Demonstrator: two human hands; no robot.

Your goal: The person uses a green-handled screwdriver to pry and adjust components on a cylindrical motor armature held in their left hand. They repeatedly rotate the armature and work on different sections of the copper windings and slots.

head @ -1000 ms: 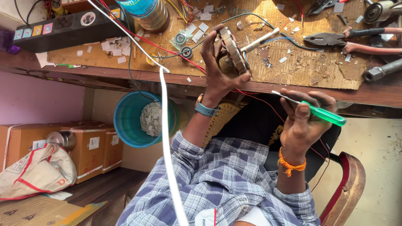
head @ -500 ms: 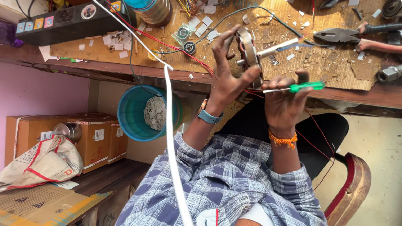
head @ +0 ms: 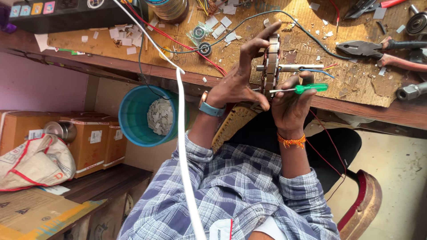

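Cluttered wooden workbench (head: 347, 84) strewn with paper scraps, grey pliers with red handles (head: 373, 48), teal plastic bucket (head: 147, 116) below; left hand (head: 238, 78) fingers wrapped round disc-shaped wound motor stator on steel shaft (head: 272, 62), held upright above bench edge; right hand (head: 291, 104) pinching green-handled screwdriver (head: 299, 89), tip at stator; wire leads loose, work looks midway

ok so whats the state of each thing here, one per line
left hand: gripping the round motor part
right hand: holding the screwdriver
round motor part: held on edge above the bench
green-handled screwdriver: tip at the part
pliers: lying closed on the bench
blue bucket: holds pale scraps
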